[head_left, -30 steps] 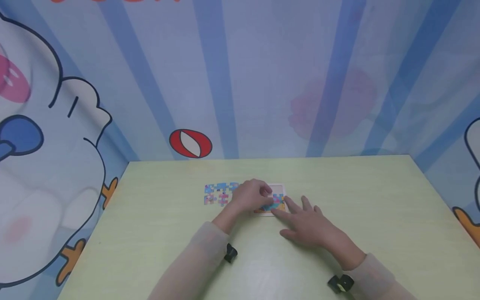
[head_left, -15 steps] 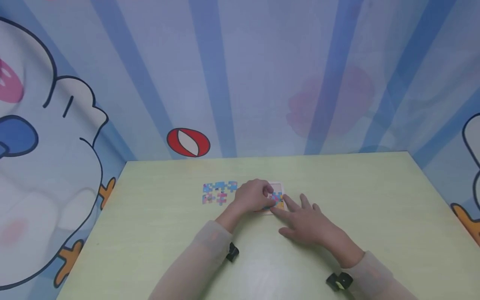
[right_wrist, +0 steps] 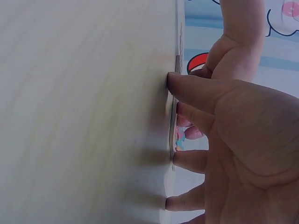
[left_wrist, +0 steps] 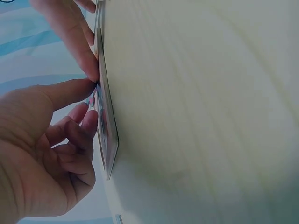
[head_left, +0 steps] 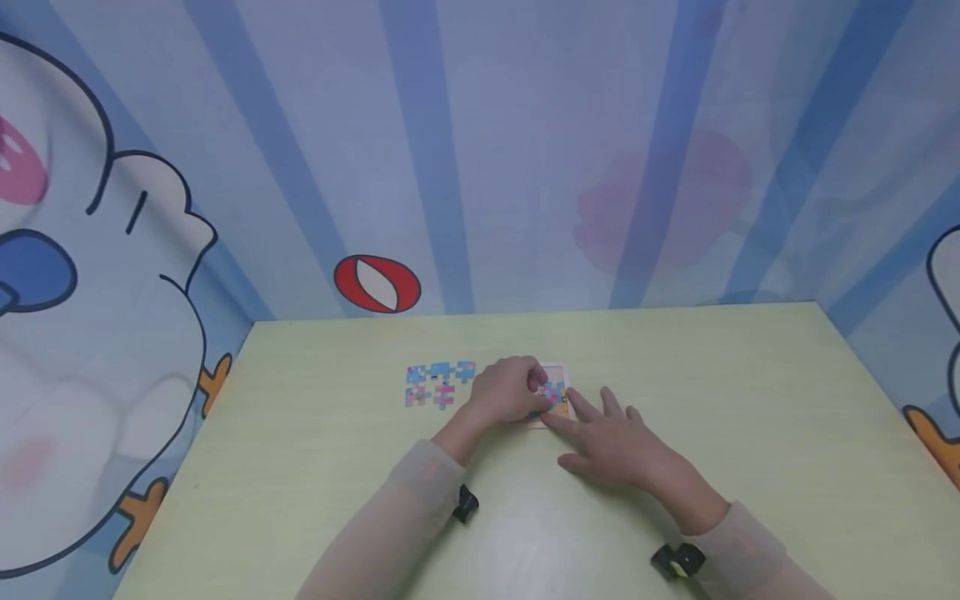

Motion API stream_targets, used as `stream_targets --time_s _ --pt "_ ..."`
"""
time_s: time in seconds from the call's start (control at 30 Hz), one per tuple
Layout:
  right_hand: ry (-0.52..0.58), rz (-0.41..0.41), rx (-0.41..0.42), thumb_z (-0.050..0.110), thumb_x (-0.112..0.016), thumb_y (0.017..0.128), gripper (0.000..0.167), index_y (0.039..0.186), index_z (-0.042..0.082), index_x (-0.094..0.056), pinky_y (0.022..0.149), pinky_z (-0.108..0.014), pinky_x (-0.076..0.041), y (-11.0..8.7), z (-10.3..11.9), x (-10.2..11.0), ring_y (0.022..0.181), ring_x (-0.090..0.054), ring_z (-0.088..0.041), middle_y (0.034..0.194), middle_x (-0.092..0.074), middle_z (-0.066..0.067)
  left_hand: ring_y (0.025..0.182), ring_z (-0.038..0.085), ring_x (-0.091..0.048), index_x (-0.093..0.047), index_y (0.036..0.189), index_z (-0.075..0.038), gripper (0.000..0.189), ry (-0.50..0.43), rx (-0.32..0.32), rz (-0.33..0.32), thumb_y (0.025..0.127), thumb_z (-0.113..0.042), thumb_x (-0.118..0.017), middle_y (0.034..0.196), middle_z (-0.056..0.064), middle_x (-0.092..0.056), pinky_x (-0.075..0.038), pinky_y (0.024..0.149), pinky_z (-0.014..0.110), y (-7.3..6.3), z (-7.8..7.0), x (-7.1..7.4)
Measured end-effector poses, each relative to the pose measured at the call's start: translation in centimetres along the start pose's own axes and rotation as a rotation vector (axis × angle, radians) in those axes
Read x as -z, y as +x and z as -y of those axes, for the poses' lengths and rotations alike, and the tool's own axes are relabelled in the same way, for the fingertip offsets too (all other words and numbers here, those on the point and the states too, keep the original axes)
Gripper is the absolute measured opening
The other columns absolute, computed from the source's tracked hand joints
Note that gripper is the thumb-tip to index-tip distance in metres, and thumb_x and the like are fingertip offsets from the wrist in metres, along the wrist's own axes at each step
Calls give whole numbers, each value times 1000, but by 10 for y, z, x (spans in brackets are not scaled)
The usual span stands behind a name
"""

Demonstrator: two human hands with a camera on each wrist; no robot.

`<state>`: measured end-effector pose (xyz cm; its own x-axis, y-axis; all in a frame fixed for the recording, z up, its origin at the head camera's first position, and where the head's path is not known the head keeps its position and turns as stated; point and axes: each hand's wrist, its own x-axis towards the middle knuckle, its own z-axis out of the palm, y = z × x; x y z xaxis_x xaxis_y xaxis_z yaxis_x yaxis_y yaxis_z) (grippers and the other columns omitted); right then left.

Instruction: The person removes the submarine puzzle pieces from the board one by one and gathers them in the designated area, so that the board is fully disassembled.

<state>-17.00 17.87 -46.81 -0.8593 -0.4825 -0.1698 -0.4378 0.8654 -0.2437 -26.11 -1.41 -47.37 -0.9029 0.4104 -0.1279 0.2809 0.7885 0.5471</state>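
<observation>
On the pale desk (head_left: 675, 358), the right hand (head_left: 611, 446) spreads its fingers against the puzzle tray (head_left: 555, 372) while the left hand (head_left: 506, 390) curls over it, whether pinching a piece I cannot tell. The wrist views reveal the tray's thin side edge; the head view shows loose puzzle pieces (head_left: 440, 370) to its left.

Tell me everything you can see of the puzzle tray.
The puzzle tray is thin and rectangular, with a pale rim; it looks like card or wood. It lies on the table, right of the loose pieces. Coloured pieces fill its visible nearer part; a far strip is bare. The left hand hides its left side, thumb at its surface; the right hand's fingers touch its edge.
</observation>
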Motion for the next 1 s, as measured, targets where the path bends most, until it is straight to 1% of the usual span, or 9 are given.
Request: stream_targets --time_s 0.1,0.23,0.37,0.47,0.67,0.83,1.0 --pt "4 2 1 44 -63 102 60 158 31 -45 97 -81 -33 0 0 0 140 -25 -68 167 -29 -20 81 8 -60 -72 107 -21 24 -5 -16 -12 89 -35 -82 93 -12 -66 -48 69 30 0 -1 2" --pt "12 10 -4 45 -62 103 59 158 31 -45 98 -82 -32 0 -1 1 140 -24 -69 167 -27 -20 81 7 -62 -73 104 -22 17 -25 -37 -26 93 -34 -78 96 -14 -70 -49 68 31 -1 -2 4" --pt "15 15 -7 45 -61 103 59 158 32 -45 98 -82 -32 1 -1 0 141 -23 -68 167 -27 -20 77 7 -62 -71 101 -23 13 -47 -44 -22 93 -32 -77 93 -15 -70 -48 64 30 -1 -2 5" --pt "20 17 -7 45 -62 103 59 158 31 -45 98 -82 -32 0 -1 0 141 -23 -68 167 -26 -20 76 6 -62 -71 99 -24 12 -63 -55 -19 93 -31 -78 92 -15 -70 -47 63 30 -1 -1 5" --pt "21 16 -9 45 -62 103 59 158 31 -46 98 -82 -32 0 -1 -1 142 -23 -68 167 -27 -20 80 7 -64 -71 100 -24 13 -140 -92 -34 93 -32 -79 93 -14 -71 -50 69 33 -5 2 10" --pt "22 23 -20 45 -62 102 59 158 30 -47 99 -82 -30 1 -1 0 142 -23 -67 167 -28 -20 84 10 -65 -72 104 -23 14 -172 -83 -51 95 -32 -76 93 -12 -70 -51 74 36 -12 10 20" --pt "27 23 -32 44 -63 102 59 157 30 -48 101 -82 -29 1 0 0 142 -22 -67 166 -29 -20 87 13 -65 -74 106 -22 13 -169 -44 -85 96 -31 -74 94 -10 -71 -51 75 38 -21 25 31"
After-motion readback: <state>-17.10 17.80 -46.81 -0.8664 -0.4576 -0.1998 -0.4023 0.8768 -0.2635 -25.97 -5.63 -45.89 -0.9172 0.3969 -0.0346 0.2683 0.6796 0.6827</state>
